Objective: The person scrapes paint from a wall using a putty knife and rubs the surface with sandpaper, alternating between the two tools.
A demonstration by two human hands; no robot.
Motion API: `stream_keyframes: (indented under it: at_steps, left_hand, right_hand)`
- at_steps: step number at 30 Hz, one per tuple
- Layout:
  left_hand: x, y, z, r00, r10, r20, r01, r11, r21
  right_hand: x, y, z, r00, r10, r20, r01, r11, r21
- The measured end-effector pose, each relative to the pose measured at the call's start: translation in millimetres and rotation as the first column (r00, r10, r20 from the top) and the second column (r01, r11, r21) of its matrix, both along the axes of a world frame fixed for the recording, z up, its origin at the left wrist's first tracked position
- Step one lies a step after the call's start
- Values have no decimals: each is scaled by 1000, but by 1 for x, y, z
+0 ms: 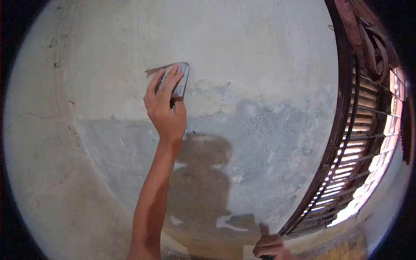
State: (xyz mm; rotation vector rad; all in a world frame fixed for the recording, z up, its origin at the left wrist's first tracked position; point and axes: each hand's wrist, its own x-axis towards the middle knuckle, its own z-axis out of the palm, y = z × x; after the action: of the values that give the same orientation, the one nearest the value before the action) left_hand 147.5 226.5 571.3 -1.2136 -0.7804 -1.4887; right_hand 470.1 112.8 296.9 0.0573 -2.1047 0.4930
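Note:
My left hand (167,104) is raised against the wall (242,43), its fingers spread over a folded sheet of sandpaper (181,82) with printed marks on its back. The sheet lies pressed to the pale upper part of the wall, just above the rough grey patch (268,138). Low in the view, my right hand (269,247) is wrapped round a dark handle (267,257). Most of what it holds is hidden by the fingers or the frame's edge.
To the right is a slatted window (359,143) with a dark frame and bars, bright light coming through. Cloth (368,34) hangs at the upper right. A shadow of head and shoulders falls on the wall.

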Motion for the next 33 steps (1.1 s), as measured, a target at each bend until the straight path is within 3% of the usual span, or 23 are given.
stream_keyframes:
  at_steps: [1,4,6,9,12,14,21,24,33]
  left_hand:
    - [-2,0,0,1000,-14,-14,14,1000,9]
    - [-7,5,-1,998,-25,-63,28,999,39]
    - [-11,4,-2,997,-23,-69,25,999,22]
    - [-10,1,-2,998,-24,-58,24,1000,-8]
    - [-9,-1,-2,998,-26,-51,25,999,-20]
    - [-10,-1,-1,998,-31,-53,30,999,-18]
    - [-12,-1,-2,997,-35,-68,34,999,-21]
    - [-11,-3,-3,997,-34,-63,32,999,-33]
    - [-12,-1,-1,997,-21,-78,20,1000,-3]
  right_hand:
    - [2,3,40,994,102,31,-104,990,91]
    - [-20,21,119,999,5,37,-27,796,604]
    - [-51,31,171,1000,9,25,-25,666,746]
    - [-87,40,228,999,-37,24,5,629,777]
    - [-107,49,253,999,-32,40,-19,503,864]
    - [-119,67,268,1000,19,4,-13,503,864]
    - [-120,67,267,993,47,106,-115,514,850]
    - [-134,80,273,999,-10,35,-28,403,915]
    - [-132,78,269,998,42,45,-59,419,906]
